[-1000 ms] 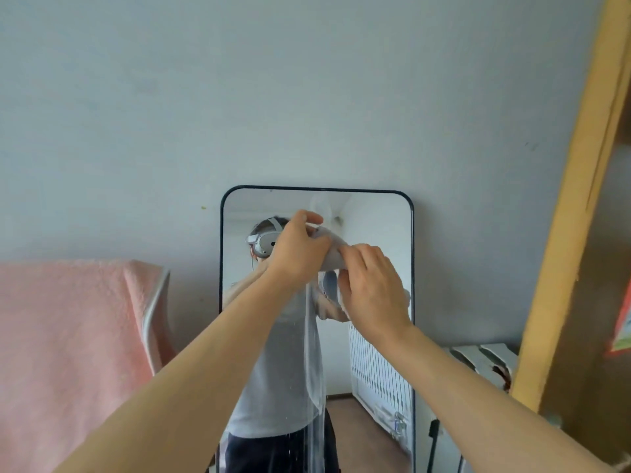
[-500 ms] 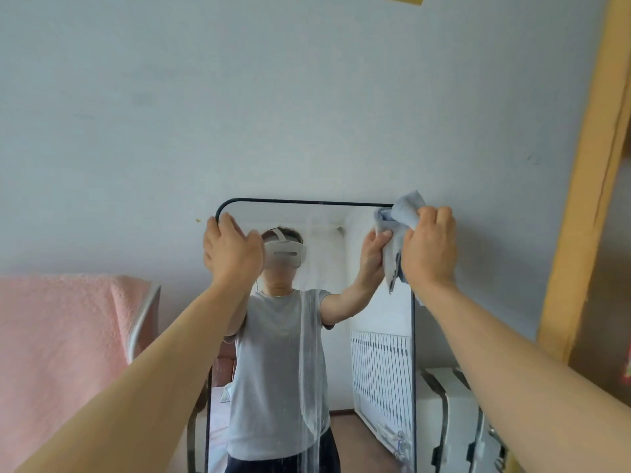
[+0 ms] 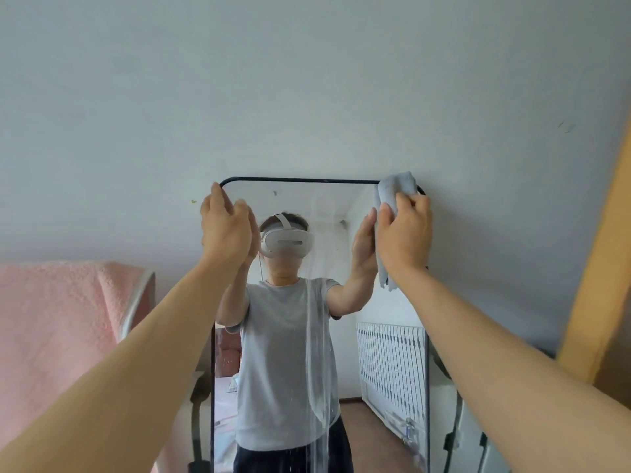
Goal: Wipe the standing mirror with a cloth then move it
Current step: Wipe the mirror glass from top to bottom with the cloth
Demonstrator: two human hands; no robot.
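The tall mirror (image 3: 307,199) stands against the wall (image 3: 307,80), its length running downward from the left hand (image 3: 225,230) at its top left corner, hold unclear, and the right hand (image 3: 404,237) clutching the cloth (image 3: 396,191) against its top right corner.

Pink blanket (image 3: 51,319) left — yellow beam (image 3: 601,268) right, grey wall (image 3: 307,80) behind.

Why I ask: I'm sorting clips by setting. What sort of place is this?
Probably a room in a home: a standing mirror against a plain wall, a pink blanket beside it, a radiator reflected.
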